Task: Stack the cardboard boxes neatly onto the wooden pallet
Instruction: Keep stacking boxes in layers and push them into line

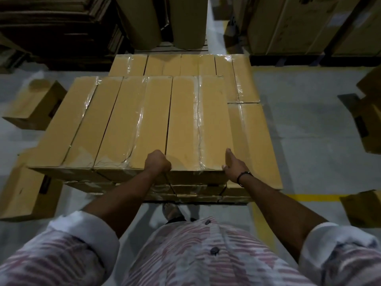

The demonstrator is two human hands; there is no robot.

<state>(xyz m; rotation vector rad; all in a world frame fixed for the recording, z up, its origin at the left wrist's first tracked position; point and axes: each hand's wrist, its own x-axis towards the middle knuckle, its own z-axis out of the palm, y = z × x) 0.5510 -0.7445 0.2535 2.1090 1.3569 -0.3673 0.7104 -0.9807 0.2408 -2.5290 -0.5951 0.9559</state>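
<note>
A stack of long taped cardboard boxes (pixel 127 124) fills the middle of the head view; the pallet beneath is hidden by them. The top layer holds three long boxes side by side. The rightmost top box (pixel 198 124) has both my hands at its near end. My left hand (pixel 157 162) is curled at its left near corner, fingers tucked into the gap beside the neighbouring box. My right hand (pixel 234 165) lies flat against the box's right side, thumb on the top edge. A lower layer of boxes (pixel 253 141) shows to the right and behind.
Loose boxes lie on the grey floor at left (pixel 33 104), lower left (pixel 22 195) and right (pixel 369 124). Big cardboard rolls (pixel 162 19) and tall cartons (pixel 299 23) stand behind. Flat cardboard sheets (pixel 57 27) are piled back left. A yellow floor line (pixel 309 197) runs right.
</note>
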